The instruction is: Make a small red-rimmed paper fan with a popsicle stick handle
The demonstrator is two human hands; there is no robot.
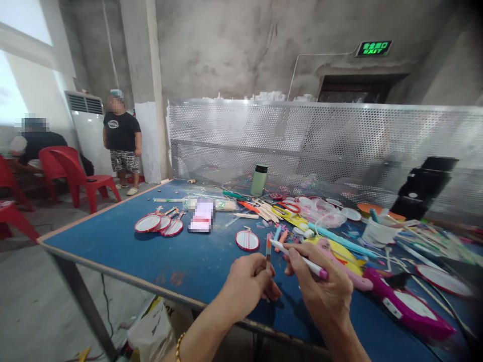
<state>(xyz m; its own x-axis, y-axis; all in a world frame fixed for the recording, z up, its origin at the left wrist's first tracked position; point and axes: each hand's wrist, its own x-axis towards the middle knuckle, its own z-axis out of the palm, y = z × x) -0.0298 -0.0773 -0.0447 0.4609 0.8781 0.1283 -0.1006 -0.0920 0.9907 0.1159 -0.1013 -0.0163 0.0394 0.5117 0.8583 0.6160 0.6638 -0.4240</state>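
Observation:
My left hand [253,281] pinches a thin wooden stick [268,251] upright near the table's front edge; its upper part shows orange and grey-green bands. In my right hand [320,281] is a white marker pen [307,263] with a magenta end, held like a pencil. The pen's tip points left and meets or nearly meets the top of the stick. Just behind my hands lies a small round white disc with a red rim [247,241]. Orange and blue pieces rest beside the stick.
Left on the blue table [124,251] are overlapping red-rimmed discs [148,222] and a phone [202,216]. Behind stand a green bottle [259,180] and a perforated metal screen [234,136]. Rightward are scissors, a white cup [379,232] and a magenta tool [415,306]. A person [122,130] stands far left.

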